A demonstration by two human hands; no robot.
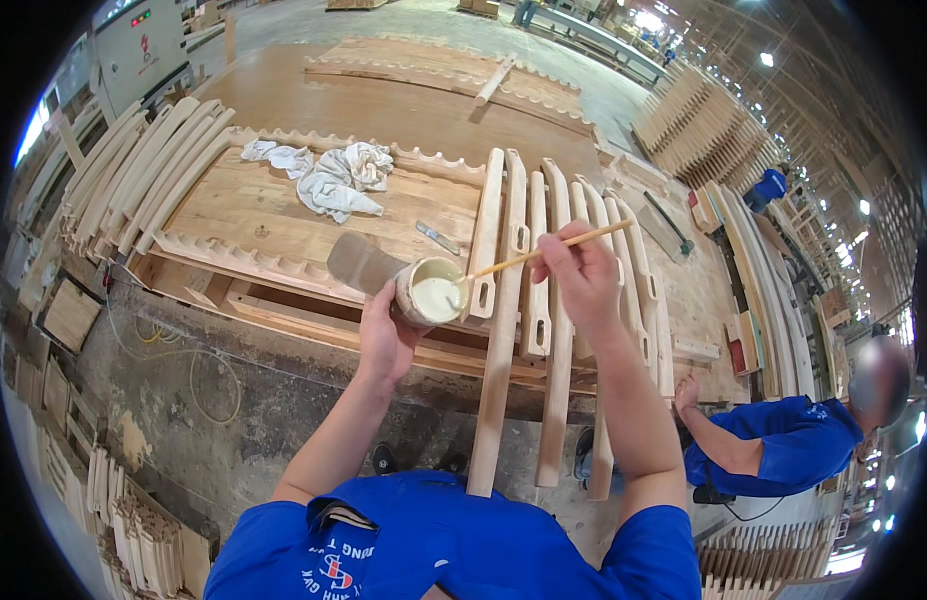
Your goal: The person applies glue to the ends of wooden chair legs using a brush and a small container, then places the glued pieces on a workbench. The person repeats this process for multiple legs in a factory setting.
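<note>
Left hand [384, 335] wrapped around a glue pot [431, 291], fingers closed on its side, held just above the near counter [284, 215] edge. Right hand [582, 275] pinching a thin stick [544, 252], tip dipped in the white glue. Curved wooden slats [506, 300] lined up alongside (white rag [334, 178] farther back).

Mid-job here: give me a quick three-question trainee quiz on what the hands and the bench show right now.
1. True or false: the left hand holds the glue cup.
2. The right hand holds: A) white rag B) thin wooden stick C) a hammer
3. Fill in: the stick's tip sits in the ____.

Key: 1 true; 2 B; 3 glue cup, beside the curved wooden slats.
</note>
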